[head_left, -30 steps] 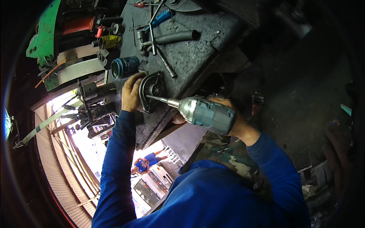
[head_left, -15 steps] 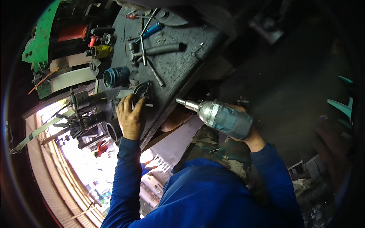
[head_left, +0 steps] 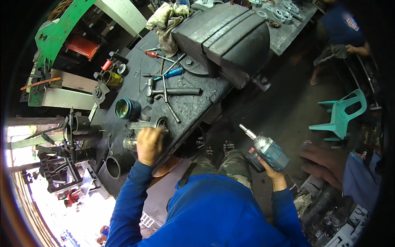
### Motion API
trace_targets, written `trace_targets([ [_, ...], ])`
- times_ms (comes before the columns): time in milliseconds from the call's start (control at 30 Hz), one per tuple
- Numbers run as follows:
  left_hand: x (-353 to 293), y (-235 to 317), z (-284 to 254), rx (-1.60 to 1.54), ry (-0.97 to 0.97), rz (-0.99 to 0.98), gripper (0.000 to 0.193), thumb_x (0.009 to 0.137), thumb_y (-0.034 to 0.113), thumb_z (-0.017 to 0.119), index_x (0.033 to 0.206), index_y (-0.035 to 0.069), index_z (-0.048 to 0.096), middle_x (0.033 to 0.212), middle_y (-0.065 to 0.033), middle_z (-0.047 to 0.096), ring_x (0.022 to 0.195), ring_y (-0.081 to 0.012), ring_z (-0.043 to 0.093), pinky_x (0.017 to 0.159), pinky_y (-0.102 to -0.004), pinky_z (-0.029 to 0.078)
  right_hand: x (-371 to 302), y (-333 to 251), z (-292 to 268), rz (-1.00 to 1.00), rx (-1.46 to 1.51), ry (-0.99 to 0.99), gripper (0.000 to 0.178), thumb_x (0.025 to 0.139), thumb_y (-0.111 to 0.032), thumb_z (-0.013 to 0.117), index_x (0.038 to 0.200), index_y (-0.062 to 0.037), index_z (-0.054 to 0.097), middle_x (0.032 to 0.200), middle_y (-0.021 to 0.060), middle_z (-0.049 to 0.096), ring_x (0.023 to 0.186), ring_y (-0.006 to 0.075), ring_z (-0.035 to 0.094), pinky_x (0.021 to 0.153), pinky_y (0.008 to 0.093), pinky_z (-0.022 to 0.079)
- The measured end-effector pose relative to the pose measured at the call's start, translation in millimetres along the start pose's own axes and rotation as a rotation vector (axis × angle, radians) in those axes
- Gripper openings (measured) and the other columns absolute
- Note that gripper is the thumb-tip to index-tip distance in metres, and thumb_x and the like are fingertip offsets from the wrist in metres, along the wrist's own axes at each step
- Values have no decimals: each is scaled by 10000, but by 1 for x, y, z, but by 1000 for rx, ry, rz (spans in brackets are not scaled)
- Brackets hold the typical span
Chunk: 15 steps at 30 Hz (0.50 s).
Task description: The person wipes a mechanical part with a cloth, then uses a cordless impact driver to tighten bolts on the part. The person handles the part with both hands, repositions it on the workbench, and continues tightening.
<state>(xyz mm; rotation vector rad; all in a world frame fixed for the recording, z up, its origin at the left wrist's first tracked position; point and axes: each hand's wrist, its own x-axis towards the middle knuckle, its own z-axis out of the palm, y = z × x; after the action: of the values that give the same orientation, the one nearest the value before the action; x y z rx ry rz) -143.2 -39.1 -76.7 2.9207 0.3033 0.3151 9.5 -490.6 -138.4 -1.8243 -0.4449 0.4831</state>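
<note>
My right hand (head_left: 268, 168) is wrapped round the grip of a teal and silver cordless impact wrench (head_left: 271, 153). The tool is held off the bench's edge, its socket (head_left: 247, 131) pointing up and to the left. At the bench's near edge my left hand (head_left: 149, 145) is over a grey metal part (head_left: 142, 124); motion blurs its fingers, so I cannot see whether they grip anything. Just beyond that part stands an open blue jar (head_left: 127, 108) with greenish contents. A hammer (head_left: 177, 91) lies farther back, with a long metal wrench (head_left: 165, 88) across it.
Blue-handled (head_left: 170, 74) and red-handled screwdrivers (head_left: 153, 54) lie near a large dark metal housing (head_left: 226, 33) and a rag (head_left: 166, 18). A short pipe (head_left: 113, 166) sits at the left. On the right are a green chair (head_left: 341, 117) and a person (head_left: 343, 24) holding something.
The view has swung up, showing more of the bench and floor. My right hand has tilted the impact wrench more upright. My left hand has blurred and its fingers are no longer distinct.
</note>
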Motion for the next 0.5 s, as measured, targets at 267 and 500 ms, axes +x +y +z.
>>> trace_targets([
  [267,18,14,-18,-841,-86,-490,383,938,153,799,1259,13,644,1012,-170,776,946,-229,751,835,-374,586,-44,-58,30,278,244,351,385,909,-121,810,1267,-38,697,1201,51,717,1096,179,662,1003,367,523],
  [500,33,18,14,-385,0,35,218,881,153,713,1018,-7,658,904,-237,722,790,-437,721,732,-512,585,-9,-107,53,-48,243,264,421,889,-98,832,1286,-44,705,1203,74,745,1102,199,691,1004,373,540],
])
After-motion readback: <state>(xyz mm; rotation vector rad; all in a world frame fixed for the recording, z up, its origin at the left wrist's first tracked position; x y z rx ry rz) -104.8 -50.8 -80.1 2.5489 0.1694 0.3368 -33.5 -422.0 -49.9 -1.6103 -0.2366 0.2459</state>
